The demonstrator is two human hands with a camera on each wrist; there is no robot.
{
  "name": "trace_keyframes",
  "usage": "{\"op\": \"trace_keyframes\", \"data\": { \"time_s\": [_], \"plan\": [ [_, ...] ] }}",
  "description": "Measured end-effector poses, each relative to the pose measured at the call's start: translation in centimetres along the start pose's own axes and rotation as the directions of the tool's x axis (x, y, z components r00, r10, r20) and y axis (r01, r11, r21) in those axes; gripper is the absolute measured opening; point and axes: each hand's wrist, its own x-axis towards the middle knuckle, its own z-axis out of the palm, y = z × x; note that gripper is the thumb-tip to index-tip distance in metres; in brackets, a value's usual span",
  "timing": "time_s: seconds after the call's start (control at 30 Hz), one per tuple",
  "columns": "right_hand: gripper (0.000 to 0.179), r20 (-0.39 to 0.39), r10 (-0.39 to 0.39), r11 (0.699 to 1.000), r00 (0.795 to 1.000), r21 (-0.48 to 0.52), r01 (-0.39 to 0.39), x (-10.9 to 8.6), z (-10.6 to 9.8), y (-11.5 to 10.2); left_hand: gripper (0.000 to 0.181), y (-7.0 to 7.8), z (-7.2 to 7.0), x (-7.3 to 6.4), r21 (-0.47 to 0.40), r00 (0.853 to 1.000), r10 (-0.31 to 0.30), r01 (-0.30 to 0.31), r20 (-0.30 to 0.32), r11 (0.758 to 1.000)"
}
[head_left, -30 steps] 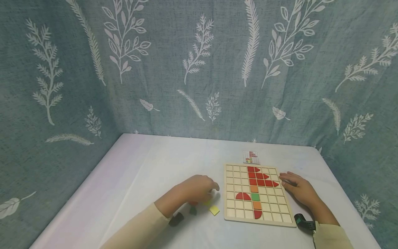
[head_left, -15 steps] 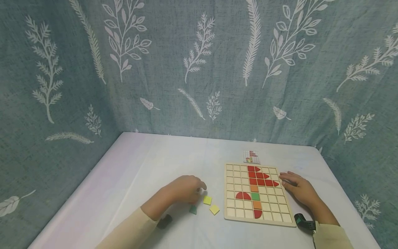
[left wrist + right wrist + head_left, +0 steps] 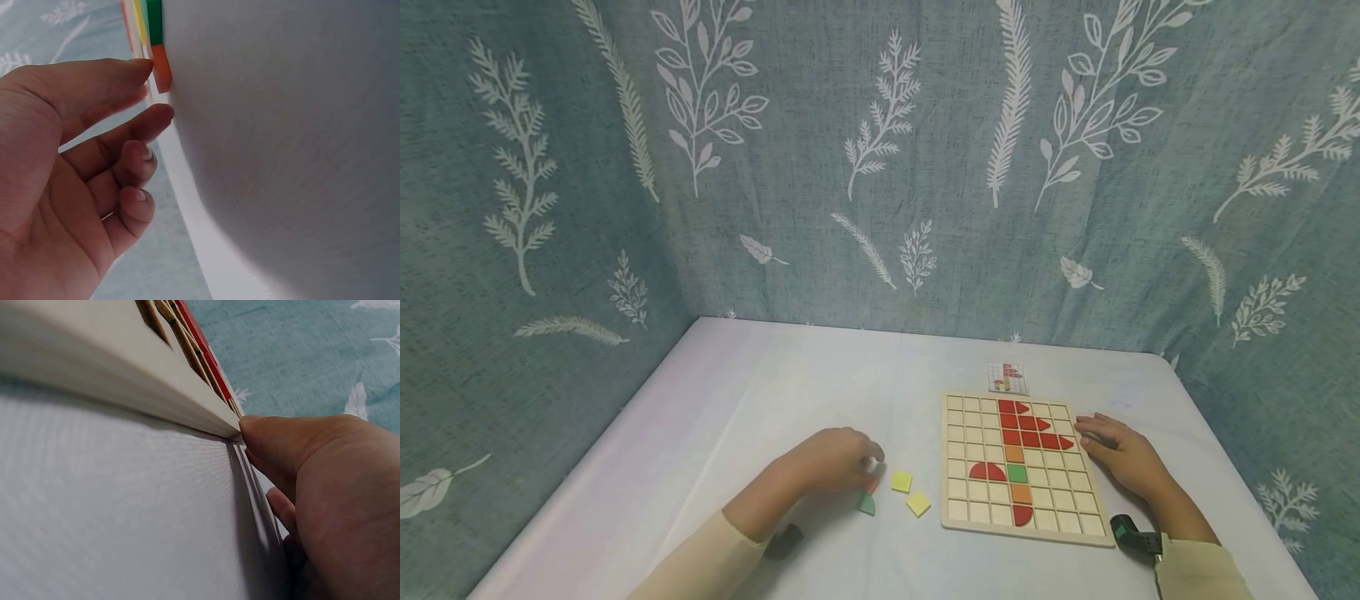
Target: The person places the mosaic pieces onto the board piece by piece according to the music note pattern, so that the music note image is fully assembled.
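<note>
My left hand (image 3: 837,460) is low over the table, left of the board, fingers loosely bent. In the left wrist view its thumb touches an orange tile (image 3: 161,69), with a gap between thumb and fingers. That tile lies beside a green tile (image 3: 867,503), partly hidden by the hand in the head view. Two yellow square tiles (image 3: 902,481) lie just to the right. My right hand (image 3: 1116,450) rests at the right edge of a wooden grid board (image 3: 962,527), fingers extended. In the right wrist view its thumb touches the board's side.
Red tiles (image 3: 1030,439), orange squares and a green square (image 3: 1017,473) sit in the board's cells. Behind the board lies a small pattern card (image 3: 1007,378). A patterned curtain (image 3: 805,167) surrounds the white table (image 3: 775,375) at the back and sides.
My left hand has drawn back leftward, uncovering the yellow tiles and part of the orange tile. The green tile has turned slightly. The right hand stays at the board.
</note>
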Motion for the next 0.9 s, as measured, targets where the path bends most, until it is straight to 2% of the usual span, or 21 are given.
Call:
{"op": "trace_keyframes", "data": {
  "time_s": [0.23,0.43,0.6,0.9],
  "plan": [
    [0.053,0.001,0.014,1.0,1.0,0.001,-0.014,0.02,0.06,0.0,0.032,0.05,0.41,-0.18,-0.01,1.0,0.002,-0.002,-0.002,1.0],
    [0.054,0.001,0.017,1.0,1.0,-0.004,-0.017,-0.04,0.13,0.03,0.027,0.42,0.65,0.09,0.001,0.999,0.043,-0.043,-0.004,0.999],
    [0.054,0.002,0.023,1.0,1.0,0.0,-0.023,-0.06,0.29,0.05,0.026,0.95,0.57,-0.14,0.018,0.998,0.053,-0.053,-0.015,0.998],
    [0.052,-0.002,0.018,1.0,1.0,-0.001,-0.018,-0.04,0.06,-0.11,0.03,0.79,0.28,-0.65,0.021,0.999,-0.036,0.035,0.027,0.999]
  ]
}}
